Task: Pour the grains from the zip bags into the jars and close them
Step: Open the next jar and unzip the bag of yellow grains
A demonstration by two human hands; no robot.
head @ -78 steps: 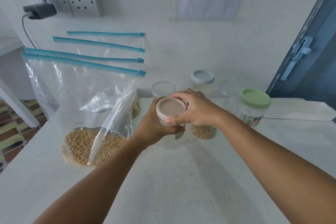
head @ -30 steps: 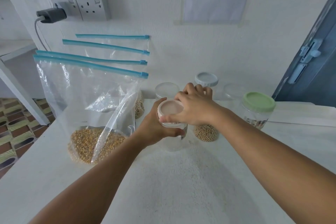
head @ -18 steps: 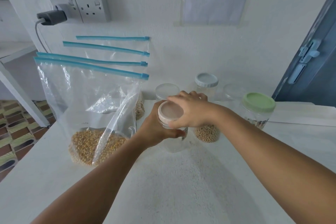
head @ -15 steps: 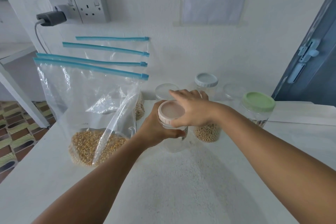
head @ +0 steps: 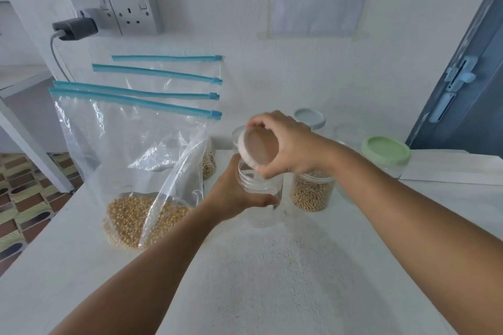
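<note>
An empty clear jar (head: 260,185) stands on the white table, and my left hand (head: 234,193) grips its side. Just above its open mouth my right hand (head: 288,144) holds the jar's pinkish lid (head: 257,148), tilted with its underside toward me. A clear zip bag (head: 130,160) with yellow grains in its bottom leans upright at the left. Behind it stand more blue-zippered bags (head: 163,73). A jar of pale grains (head: 311,192) sits right of the empty jar, partly hidden by my right wrist.
At the back stand a grey-lidded jar (head: 311,118), a clear-lidded jar (head: 349,133) and a green-lidded jar (head: 385,153). The wall with sockets (head: 133,12) lies close behind. A blue door (head: 468,84) is at the right. The table's left edge drops to patterned floor (head: 24,198).
My right hand has lifted the lid off the jar and tilted it; before, the lid sat on the jar under my fingers. My left hand kept its grip.
</note>
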